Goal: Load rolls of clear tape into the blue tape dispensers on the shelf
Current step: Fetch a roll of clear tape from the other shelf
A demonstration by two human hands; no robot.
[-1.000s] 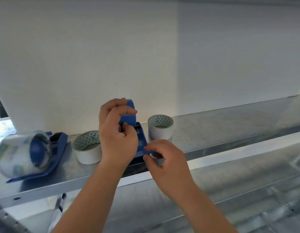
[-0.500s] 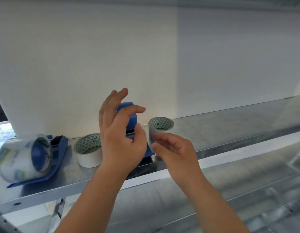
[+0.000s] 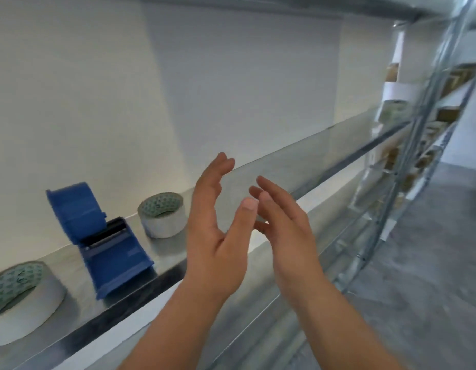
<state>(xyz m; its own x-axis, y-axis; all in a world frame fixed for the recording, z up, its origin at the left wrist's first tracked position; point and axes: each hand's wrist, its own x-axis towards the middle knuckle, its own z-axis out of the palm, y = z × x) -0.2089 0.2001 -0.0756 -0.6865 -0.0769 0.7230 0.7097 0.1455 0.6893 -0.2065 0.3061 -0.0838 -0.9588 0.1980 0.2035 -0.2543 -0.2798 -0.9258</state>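
A blue tape dispenser (image 3: 98,236) stands on the metal shelf (image 3: 298,166), with no tape roll visible on it. Behind it to the right sits a roll of tape (image 3: 163,214) with a green-patterned core. A second, larger roll (image 3: 21,295) lies at the far left. My left hand (image 3: 218,231) and my right hand (image 3: 282,225) hover in front of the shelf, right of the dispenser. Both have spread fingers, hold nothing, and face each other a short gap apart.
The shelf runs off to the right along a white wall. Metal uprights (image 3: 407,145) and more shelving with boxes (image 3: 391,73) stand at the far right. A lower shelf (image 3: 258,316) lies beneath my arms, and grey floor (image 3: 431,263) shows at the right.
Both hands have let go of the blue dispenser and pulled away to the right, open. The view has swung right, so the loaded dispenser at the left is out of frame.
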